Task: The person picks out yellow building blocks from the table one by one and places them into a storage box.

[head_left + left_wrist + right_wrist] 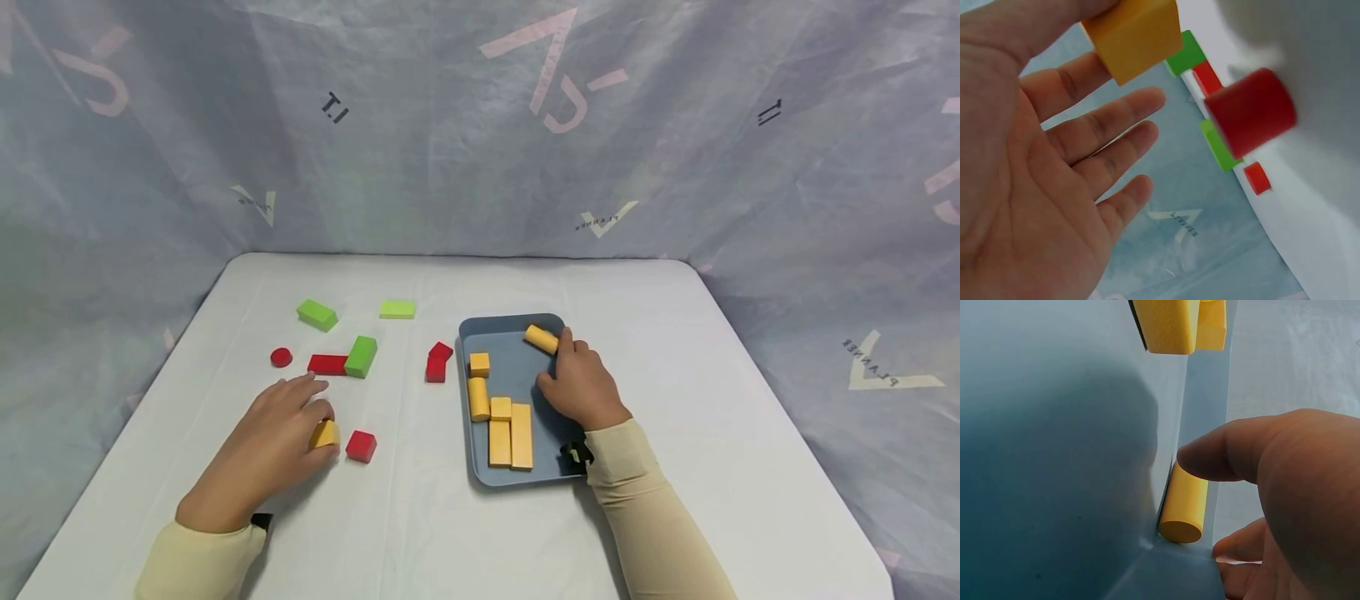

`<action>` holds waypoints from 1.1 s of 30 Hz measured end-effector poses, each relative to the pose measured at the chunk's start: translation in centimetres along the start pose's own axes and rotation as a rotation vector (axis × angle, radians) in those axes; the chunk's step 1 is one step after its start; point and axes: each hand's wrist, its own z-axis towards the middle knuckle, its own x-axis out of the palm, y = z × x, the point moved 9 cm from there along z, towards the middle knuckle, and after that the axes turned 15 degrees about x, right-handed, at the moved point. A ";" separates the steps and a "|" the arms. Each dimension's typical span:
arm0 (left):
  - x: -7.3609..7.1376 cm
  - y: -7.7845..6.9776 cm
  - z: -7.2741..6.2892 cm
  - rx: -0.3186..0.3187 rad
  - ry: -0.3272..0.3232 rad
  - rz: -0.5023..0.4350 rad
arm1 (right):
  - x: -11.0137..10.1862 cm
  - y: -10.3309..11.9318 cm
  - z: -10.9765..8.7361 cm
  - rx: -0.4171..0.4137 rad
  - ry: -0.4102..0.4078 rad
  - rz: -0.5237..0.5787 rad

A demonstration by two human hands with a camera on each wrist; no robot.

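Note:
In the head view my left hand (281, 433) is low over the table at left, pinching a yellow block (325, 434) between thumb and index finger. The left wrist view shows that block (1138, 37) up close, the other fingers spread out below it. A red block (361, 447) lies just right of this hand. My right hand (588, 385) grips the right rim of a blue-grey tray (551, 479), thumb inside and fingertips outside the wall. Near the thumb a yellow cylinder (1184, 503) lies in the tray's far corner.
Inside the tray's left half are a yellow cube (479, 364), a second yellow cylinder (477, 399) and yellow bars (521, 437). Loose on the table are green blocks (317, 315), a red disc (281, 357), a red bar (327, 365) and small red blocks (436, 370).

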 end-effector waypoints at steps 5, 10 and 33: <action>-0.6 -0.7 1.0 0.045 -0.025 0.012 | 0.0 0.0 0.0 0.001 0.000 0.002; -0.8 -1.3 1.9 0.080 -0.045 0.024 | 0.2 0.0 0.0 0.004 0.003 0.006; -1.5 -5.1 7.0 0.243 -0.098 0.023 | 0.0 0.0 0.0 0.012 -0.007 0.005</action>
